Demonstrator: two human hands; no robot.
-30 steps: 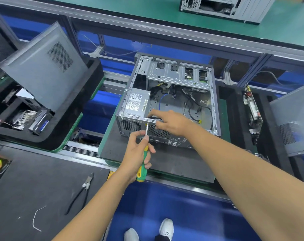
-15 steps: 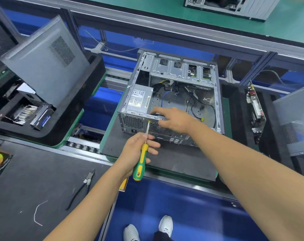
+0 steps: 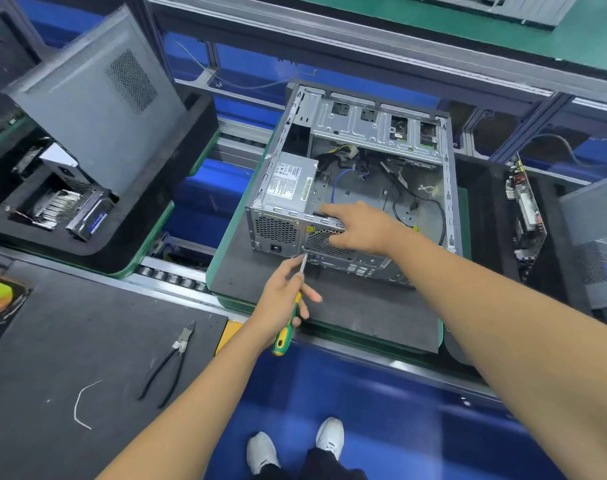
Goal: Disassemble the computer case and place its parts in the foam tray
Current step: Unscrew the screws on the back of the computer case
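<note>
- Lowered screwdriver (image 3: 289, 316), gripped in left hand (image 3: 284, 299), tip down from case (image 3: 357, 188) rim to rear panel.
- Right hand (image 3: 362, 229) braced on rim, fingers extended, apparently holding nothing.
- Probably starting on a PSU (image 3: 288, 183) screw.

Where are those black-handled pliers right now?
In the head view, the black-handled pliers lie on the dark grey mat at lower left, left of the left hand gripping the green-and-yellow screwdriver, with a white wire scrap beside them.
</note>
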